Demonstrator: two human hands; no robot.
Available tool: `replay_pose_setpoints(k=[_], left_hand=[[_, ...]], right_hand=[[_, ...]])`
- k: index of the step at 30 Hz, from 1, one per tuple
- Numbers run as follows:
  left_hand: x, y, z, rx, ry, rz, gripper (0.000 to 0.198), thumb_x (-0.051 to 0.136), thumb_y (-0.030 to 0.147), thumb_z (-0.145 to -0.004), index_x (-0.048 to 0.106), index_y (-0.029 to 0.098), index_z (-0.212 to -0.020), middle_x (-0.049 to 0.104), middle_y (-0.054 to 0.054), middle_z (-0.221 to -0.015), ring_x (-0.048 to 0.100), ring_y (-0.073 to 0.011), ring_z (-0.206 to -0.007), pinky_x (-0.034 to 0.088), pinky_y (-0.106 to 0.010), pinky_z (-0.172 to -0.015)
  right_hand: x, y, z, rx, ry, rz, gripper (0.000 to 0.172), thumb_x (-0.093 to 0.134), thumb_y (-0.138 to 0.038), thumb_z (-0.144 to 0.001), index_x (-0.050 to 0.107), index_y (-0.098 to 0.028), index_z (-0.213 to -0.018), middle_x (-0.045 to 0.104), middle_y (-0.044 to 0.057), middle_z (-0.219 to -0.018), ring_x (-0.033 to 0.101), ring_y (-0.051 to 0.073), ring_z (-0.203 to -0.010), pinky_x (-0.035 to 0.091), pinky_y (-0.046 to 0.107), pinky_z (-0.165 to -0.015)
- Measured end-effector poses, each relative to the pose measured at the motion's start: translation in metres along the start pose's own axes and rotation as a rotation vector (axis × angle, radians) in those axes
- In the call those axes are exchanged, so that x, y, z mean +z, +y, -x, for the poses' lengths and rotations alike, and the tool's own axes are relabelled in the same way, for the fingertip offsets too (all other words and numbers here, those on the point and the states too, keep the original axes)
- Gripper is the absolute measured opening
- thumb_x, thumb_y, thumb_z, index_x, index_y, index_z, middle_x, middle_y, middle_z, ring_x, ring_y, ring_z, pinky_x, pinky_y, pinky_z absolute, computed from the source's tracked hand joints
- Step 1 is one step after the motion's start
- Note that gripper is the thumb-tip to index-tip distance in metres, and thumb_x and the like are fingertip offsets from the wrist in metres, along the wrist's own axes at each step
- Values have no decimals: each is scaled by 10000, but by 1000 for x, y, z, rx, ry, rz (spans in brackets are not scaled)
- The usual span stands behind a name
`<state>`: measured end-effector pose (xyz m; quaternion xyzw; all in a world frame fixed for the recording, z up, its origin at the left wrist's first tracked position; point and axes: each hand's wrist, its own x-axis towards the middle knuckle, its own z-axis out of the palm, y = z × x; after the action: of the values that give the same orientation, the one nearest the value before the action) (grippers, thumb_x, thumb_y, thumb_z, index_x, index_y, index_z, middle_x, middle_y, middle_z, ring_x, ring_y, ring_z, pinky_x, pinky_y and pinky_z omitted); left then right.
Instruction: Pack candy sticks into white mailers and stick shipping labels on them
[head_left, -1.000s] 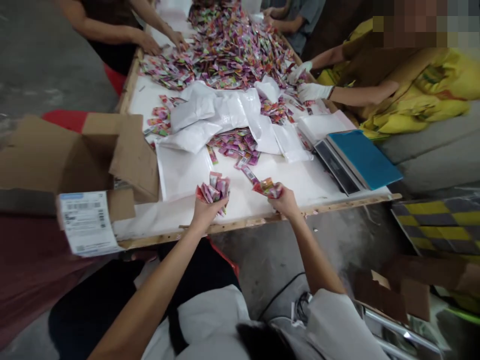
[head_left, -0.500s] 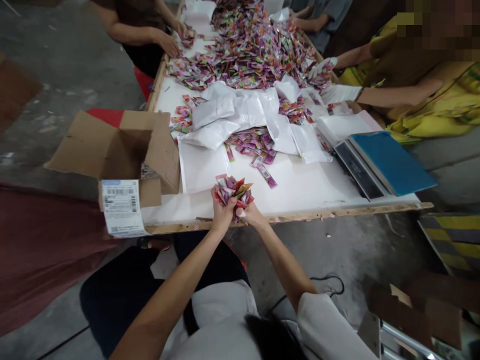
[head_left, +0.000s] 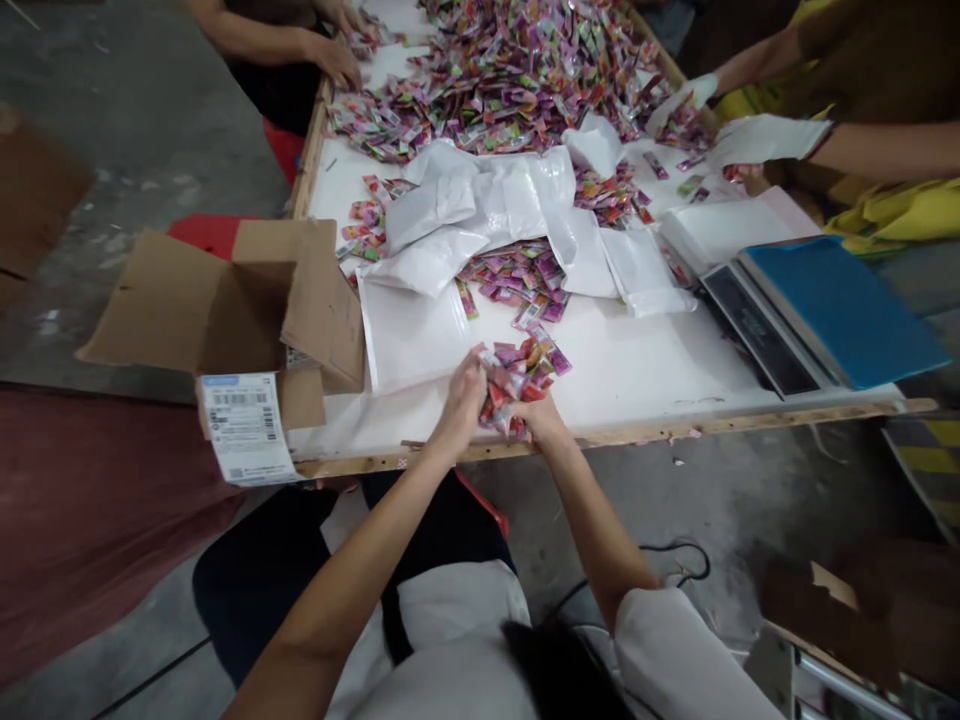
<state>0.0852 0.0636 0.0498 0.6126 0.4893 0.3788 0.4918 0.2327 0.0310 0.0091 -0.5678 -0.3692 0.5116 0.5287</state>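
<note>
Our left hand (head_left: 460,402) and right hand (head_left: 543,414) curled their fingers round printed sachets (head_left: 517,372), perhaps just above the table (head_left: 626,365). Beyond our fingertips, white pouches (head_left: 517,200) blocked the sachet heap (head_left: 517,85); leftward stood a cardboard box (head_left: 161,305), rightward a blue-topped scale (head_left: 844,310).

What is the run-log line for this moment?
left hand: holds packets | right hand: holds same packets | pouches: beyond hands | box: left of hands | scale: right of hands
</note>
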Motion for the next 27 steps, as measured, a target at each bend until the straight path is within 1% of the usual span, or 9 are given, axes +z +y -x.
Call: replay_pose_setpoints(k=[3, 5, 8, 11, 15, 18, 21, 23, 27], left_hand=[[-41, -4, -22, 105, 111, -577, 319, 376, 251, -988, 609, 150, -1180, 638, -167, -1234, 556, -289, -1230, 441, -433, -1050], [-68, -11, -31, 49, -36, -942, 294, 468, 144, -894, 635, 122, -1136, 642, -190, -1185, 550, -334, -1208, 420, -464, -1058], [-90, -19, -34, 48, -265, -1209, 366, 540, 129, -828, 629, 97, -1181, 623, -209, -1218, 554, -362, -1187, 443, -452, -1017], [-93, -21, -35, 65, -273, -1299, 335, 454, 106, -869, 653, 110, -1138, 643, -202, -1173, 591, -345, -1137, 472, -435, -957], [-78, -23, -40, 75, -208, -1290, 300, 433, 126, -894, 660, 128, -1090, 662, -182, -1119, 613, -330, -1104, 488, -418, -909], [-52, -29, -37, 115, -215, -1095, 239, 480, 170, -903, 654, 163, -1066, 652, -164, -1140, 593, -322, -1145, 474, -406, -918], [-22, -37, -28, 72, -196, -813, 151, 524, 217, -912, 654, 188, -984, 664, -132, -1074, 627, -296, -1052, 466, -394, -894], [-9, -41, -26, 43, -158, -715, 99, 553, 215, -896, 645, 192, -920, 674, -102, -979, 644, -265, -958, 464, -370, -860], [-9, -43, -41, -12, -73, -532, 92, 608, 211, -827, 580, 195, -740, 612, -13, -695, 612, -192, -718, 454, -291, -697]], right_hand=[[-11, -1, 2, 18, 95, -154, 483, 776, -394, -533, 686, -220, -975, 750, 53, -986, 706, 289, -954, 604, 437, -809], [-17, -2, 3, 36, 129, -203, 514, 786, -368, -526, 689, -219, -1008, 752, 64, -1030, 708, 302, -975, 611, 441, -800], [-19, -2, 3, 47, 116, -254, 548, 823, -302, -489, 704, -214, -1017, 749, 67, -1094, 696, 313, -1036, 606, 451, -853], [-15, 1, -2, 27, 98, -259, 539, 854, -264, -447, 715, -203, -965, 750, 61, -1095, 681, 309, -1081, 575, 457, -941], [-14, -4, -3, -39, 113, -143, 556, 864, -277, -457, 706, -183, -982, 746, 72, -1118, 668, 304, -1108, 542, 475, -988], [-20, -18, 6, -170, 147, 55, 594, 853, -278, -519, 663, -166, -1070, 748, 79, -1074, 693, 273, -1011, 568, 428, -913], [-24, -34, 13, -282, 261, 408, 682, 798, -250, -599, 556, -185, -1233, 739, 47, -960, 697, 249, -851, 573, 369, -753], [-21, -38, 13, -366, 333, 709, 703, 748, -256, -670, 488, -188, -1320, 724, 74, -1017, 683, 274, -905, 548, 382, -774], [-9, -25, 3, -504, 277, 1245, 439, 559, -255, -899, 513, -121, -1314, 689, 160, -1080, 632, 311, -1010, 457, 430, -898]])
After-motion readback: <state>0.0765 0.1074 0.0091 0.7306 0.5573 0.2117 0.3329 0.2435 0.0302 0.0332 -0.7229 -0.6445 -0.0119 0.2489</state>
